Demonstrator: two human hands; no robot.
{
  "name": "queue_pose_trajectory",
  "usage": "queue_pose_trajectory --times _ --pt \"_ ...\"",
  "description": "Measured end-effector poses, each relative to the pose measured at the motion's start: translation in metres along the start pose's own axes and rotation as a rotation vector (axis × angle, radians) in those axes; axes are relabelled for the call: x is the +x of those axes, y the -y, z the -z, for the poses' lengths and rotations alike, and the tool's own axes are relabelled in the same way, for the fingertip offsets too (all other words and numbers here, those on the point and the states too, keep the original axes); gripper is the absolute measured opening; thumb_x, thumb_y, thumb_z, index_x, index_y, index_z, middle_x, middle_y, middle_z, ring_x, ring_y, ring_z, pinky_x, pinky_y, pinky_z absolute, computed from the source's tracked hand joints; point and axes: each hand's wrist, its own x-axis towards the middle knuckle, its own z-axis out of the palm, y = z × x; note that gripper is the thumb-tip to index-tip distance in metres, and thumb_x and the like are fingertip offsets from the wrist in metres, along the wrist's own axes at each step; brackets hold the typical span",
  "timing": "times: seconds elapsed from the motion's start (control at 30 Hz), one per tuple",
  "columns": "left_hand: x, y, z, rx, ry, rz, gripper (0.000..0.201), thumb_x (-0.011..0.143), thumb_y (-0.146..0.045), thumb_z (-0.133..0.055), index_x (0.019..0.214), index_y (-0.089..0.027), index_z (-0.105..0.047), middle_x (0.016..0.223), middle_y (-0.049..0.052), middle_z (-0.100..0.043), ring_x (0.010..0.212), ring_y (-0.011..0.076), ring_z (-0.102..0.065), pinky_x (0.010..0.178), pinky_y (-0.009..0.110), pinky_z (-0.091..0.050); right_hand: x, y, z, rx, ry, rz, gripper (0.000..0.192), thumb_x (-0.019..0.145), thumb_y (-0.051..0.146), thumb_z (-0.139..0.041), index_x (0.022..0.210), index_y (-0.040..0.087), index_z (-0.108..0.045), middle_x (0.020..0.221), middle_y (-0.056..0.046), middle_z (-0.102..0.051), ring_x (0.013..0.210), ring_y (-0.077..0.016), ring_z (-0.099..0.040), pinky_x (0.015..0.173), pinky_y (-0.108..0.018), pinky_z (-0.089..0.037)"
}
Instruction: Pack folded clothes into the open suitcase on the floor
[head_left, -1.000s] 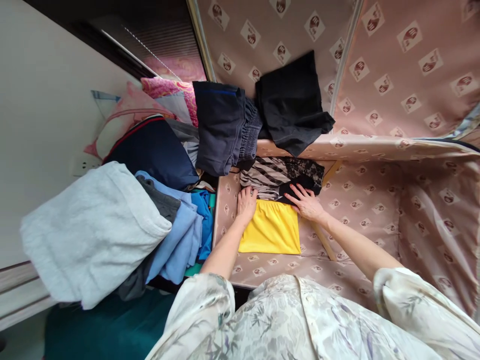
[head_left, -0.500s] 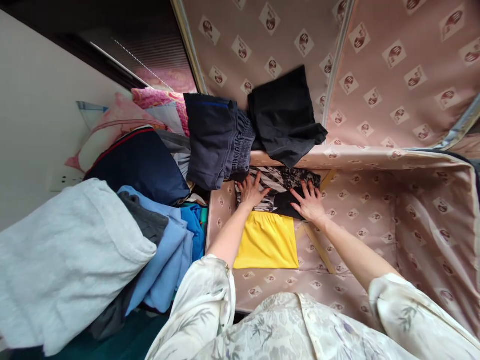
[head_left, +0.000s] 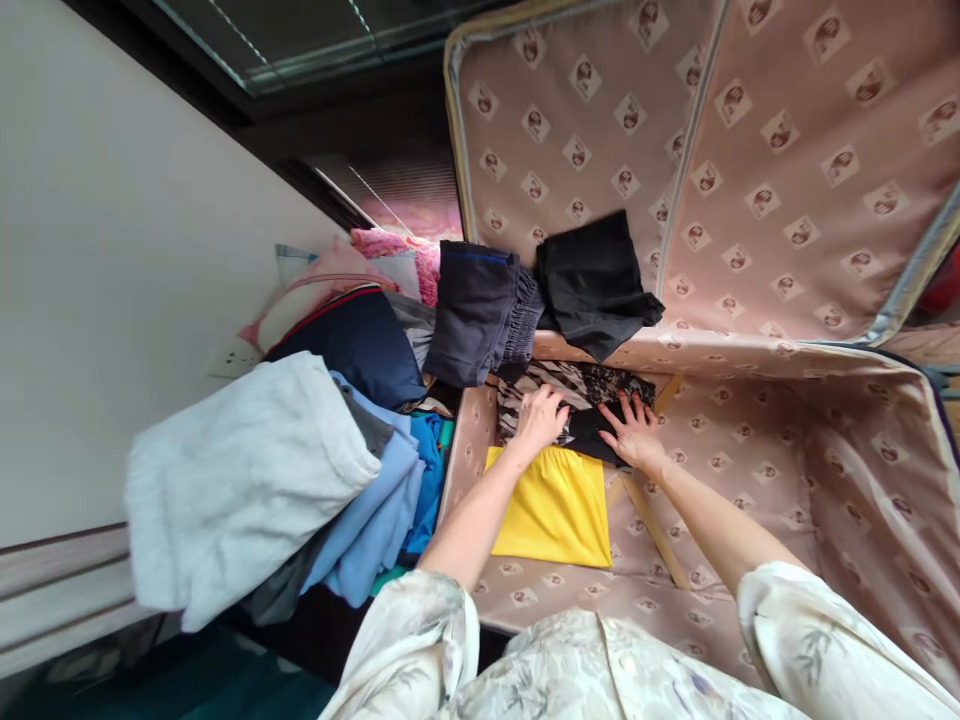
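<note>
Both palms flat, fingers spread, gripping nothing — left hand (head_left: 538,418) on striped garment (head_left: 544,385), right hand (head_left: 636,435) on black garment (head_left: 592,440), at the suitcase (head_left: 750,420) far edge above yellow garment (head_left: 555,505) — best pressed evenly, stack kept square.

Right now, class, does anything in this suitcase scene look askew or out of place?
Yes. Two dark garments, grey shorts and a black piece, hang over the suitcase's hinge edge rather than lying inside. The pile beside the case leans, a white towel overhanging. Both hands press clothes inside.
</note>
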Motion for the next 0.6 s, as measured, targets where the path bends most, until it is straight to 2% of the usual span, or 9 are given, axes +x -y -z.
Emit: queue_pose_trajectory --times 0.07,0.13,0.2,0.27,0.33,0.37,0.4,0.47,0.6 --pt "-0.019 -0.016 0.024 -0.103 -0.186 -0.077 0.033 0.101 -0.033 -0.051 0.126 -0.023 -0.071 0.127 0.011 -0.067 0.119 0.0228 -0.064 0.11 0.038 -0.048 0.002 -0.003 0.002 0.014 0.029 0.012 0.062 0.1 0.058 -0.043 0.158 0.039 -0.041 0.17 -0.014 -0.026 0.154 -0.0419 -0.022 0.114 -0.061 -0.029" --pt "-0.029 -0.017 0.055 -0.133 -0.414 -0.074 0.035 0.104 -0.035 -0.045 0.124 -0.022 -0.071 0.128 0.012 -0.067 0.124 0.0222 -0.062 0.113 0.036 -0.046 0.004 -0.004 0.01 0.031 0.067 0.021 0.063 0.098 0.059 -0.046 0.158 0.038 -0.043 0.17 -0.014 -0.028 0.154 -0.0423 -0.023 0.114 -0.06 -0.03" --pt "-0.024 -0.001 0.09 -0.115 -0.606 0.011 0.041 0.105 -0.036 -0.039 0.13 -0.019 -0.067 0.138 0.014 -0.063 0.134 0.0236 -0.055 0.118 0.039 -0.041 0.002 0.0 0.02 0.052 0.076 -0.003 0.065 0.098 0.057 -0.048 0.158 0.034 -0.044 0.168 -0.016 -0.031 0.153 -0.0421 -0.025 0.113 -0.059 -0.033" --pt "-0.005 0.029 0.122 -0.098 -0.713 0.2 0.048 0.105 -0.035 -0.034 0.141 -0.012 -0.058 0.147 0.018 -0.056 0.142 0.0254 -0.049 0.121 0.041 -0.037 -0.005 0.007 0.03 0.085 0.044 -0.044 0.064 0.099 0.052 -0.046 0.158 0.028 -0.044 0.164 -0.019 -0.036 0.151 -0.0409 -0.029 0.111 -0.059 -0.037" --pt "0.023 0.062 0.146 -0.106 -0.664 0.536 0.056 0.105 -0.034 -0.033 0.147 -0.002 -0.05 0.149 0.025 -0.053 0.143 0.0285 -0.049 0.121 0.041 -0.037 -0.02 0.016 0.035 0.149 -0.002 -0.081 0.06 0.1 0.045 -0.043 0.157 0.025 -0.045 0.159 -0.02 -0.043 0.147 -0.0394 -0.035 0.108 -0.058 -0.041" --pt "0.036 0.076 0.153 -0.123 -0.566 0.69 0.059 0.105 -0.037 -0.031 0.149 0.0 -0.047 0.149 0.026 -0.053 0.143 0.03 -0.049 0.119 0.042 -0.039 -0.03 0.021 0.036 0.192 -0.015 -0.092 0.059 0.1 0.043 -0.043 0.156 0.024 -0.046 0.156 -0.02 -0.046 0.144 -0.0387 -0.038 0.106 -0.058 -0.042" --pt "0.048 0.088 0.157 -0.138 -0.486 0.78 0.061 0.105 -0.039 -0.029 0.148 0.0 -0.048 0.147 0.027 -0.055 0.141 0.0304 -0.052 0.117 0.042 -0.041 -0.041 0.025 0.037 0.238 -0.019 -0.101 0.057 0.1 0.04 -0.043 0.154 0.024 -0.047 0.154 -0.02 -0.049 0.14 -0.0382 -0.042 0.104 -0.057 -0.044" --pt "0.066 0.102 0.157 -0.156 -0.373 0.855 0.063 0.106 -0.042 -0.025 0.143 -0.001 -0.054 0.138 0.027 -0.062 0.135 0.0303 -0.058 0.11 0.04 -0.047 -0.065 0.031 0.034 0.327 -0.005 -0.112 0.055 0.099 0.036 -0.044 0.153 0.025 -0.049 0.149 -0.019 -0.054 0.134 -0.0368 -0.048 0.101 -0.055 -0.047" --pt "0.082 0.109 0.148 -0.108 -0.331 0.814 0.069 0.106 -0.049 -0.021 0.132 0.0 -0.062 0.125 0.029 -0.069 0.125 0.0336 -0.065 0.101 0.041 -0.053 -0.116 0.027 0.028 0.447 0.076 -0.116 0.055 0.096 0.029 -0.044 0.151 0.022 -0.05 0.139 -0.017 -0.061 0.124 -0.0334 -0.055 0.1 -0.051 -0.048"
